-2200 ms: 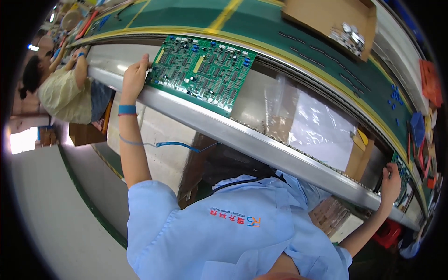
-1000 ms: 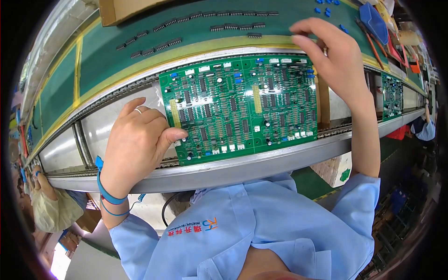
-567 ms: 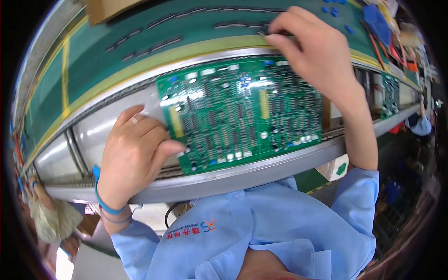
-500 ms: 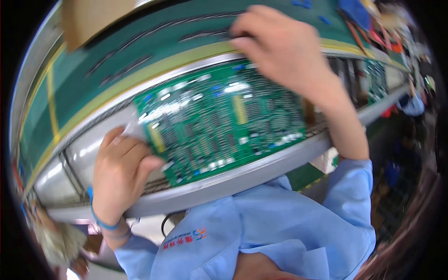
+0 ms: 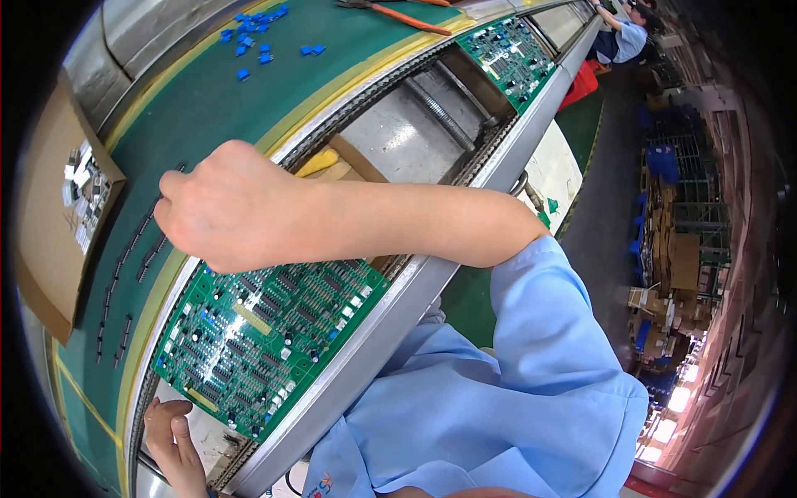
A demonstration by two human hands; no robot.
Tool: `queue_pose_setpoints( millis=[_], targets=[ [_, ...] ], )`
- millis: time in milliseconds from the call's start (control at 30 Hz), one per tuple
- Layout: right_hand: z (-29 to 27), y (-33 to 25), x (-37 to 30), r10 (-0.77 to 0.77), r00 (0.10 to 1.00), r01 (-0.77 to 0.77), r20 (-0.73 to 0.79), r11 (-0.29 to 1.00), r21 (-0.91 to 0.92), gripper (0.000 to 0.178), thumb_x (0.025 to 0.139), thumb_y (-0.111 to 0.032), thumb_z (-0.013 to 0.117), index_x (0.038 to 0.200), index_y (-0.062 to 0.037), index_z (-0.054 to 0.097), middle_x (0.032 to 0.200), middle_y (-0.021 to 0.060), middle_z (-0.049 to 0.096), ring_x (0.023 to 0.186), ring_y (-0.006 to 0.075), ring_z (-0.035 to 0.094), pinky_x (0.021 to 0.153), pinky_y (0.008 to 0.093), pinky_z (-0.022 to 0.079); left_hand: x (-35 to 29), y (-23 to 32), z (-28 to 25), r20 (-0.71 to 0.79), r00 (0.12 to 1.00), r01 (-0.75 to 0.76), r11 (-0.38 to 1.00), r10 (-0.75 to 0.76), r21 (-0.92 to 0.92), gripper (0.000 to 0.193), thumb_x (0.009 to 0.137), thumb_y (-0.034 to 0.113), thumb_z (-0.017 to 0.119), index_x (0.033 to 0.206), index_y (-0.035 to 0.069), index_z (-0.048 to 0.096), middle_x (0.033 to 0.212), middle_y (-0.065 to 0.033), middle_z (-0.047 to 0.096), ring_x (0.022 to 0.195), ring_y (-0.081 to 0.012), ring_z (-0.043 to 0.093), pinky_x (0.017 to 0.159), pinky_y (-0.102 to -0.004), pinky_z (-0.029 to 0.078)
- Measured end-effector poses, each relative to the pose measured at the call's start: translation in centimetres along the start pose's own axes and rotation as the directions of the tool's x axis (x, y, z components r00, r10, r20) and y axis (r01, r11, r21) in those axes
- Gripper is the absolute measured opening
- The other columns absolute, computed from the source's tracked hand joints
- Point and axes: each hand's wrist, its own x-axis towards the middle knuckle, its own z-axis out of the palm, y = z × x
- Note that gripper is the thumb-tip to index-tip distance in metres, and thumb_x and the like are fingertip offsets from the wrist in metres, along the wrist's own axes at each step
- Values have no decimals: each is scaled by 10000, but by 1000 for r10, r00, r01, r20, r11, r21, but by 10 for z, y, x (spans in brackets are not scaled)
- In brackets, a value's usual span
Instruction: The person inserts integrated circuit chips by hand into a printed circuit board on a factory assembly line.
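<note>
A large green circuit board (image 5: 266,332), crowded with chips, white sockets and yellow strips, rests on the metal rails before me. My left hand (image 5: 173,444) is at the board's near-left corner, thumb and forefinger apart, with nothing visible in it. Across the board's far side reaches my right arm. My right hand (image 5: 228,207) is closed over the green mat, its fingertips at the rows of thin black strips (image 5: 124,261). Its knuckles hide whether a strip is pinched. Another short black strip (image 5: 123,340) lies apart on the mat.
An open cardboard box (image 5: 50,224) with small parts stands at the left. Blue components (image 5: 249,37) and orange-handled pliers (image 5: 407,17) lie on the green mat (image 5: 178,108). Further along the rails (image 5: 498,170) sits a second circuit board (image 5: 508,62). A co-worker (image 5: 627,37) is at the far end.
The view has swung to the right, bringing the second board, pliers and more blue components into sight. My right hand remains by the black strips; my left stays near the board's corner.
</note>
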Motion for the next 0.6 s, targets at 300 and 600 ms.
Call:
queue_pose_setpoints(
  millis=[300,600],
  targets=[
    [4,-5,7,-38,999,38,5,999,34,138,632,-137,690,720,-55,624,738,96,592,618,241,652,472,361,496,-11,-10,3,-41,985,167,985,-168,-45,238,951,164,496,890,-45,591,824,-155,593,808,-309,560,802,-388,433],
    [-31,1,12,81,995,-86,53,992,97,71,752,-99,616,806,-53,619,771,104,611,656,281,630,548,377,500,0,-4,0,-97,992,87,992,-79,86,193,870,186,621,888,-6,621,840,-144,630,835,-360,555,775,-427,433]
  ],
)
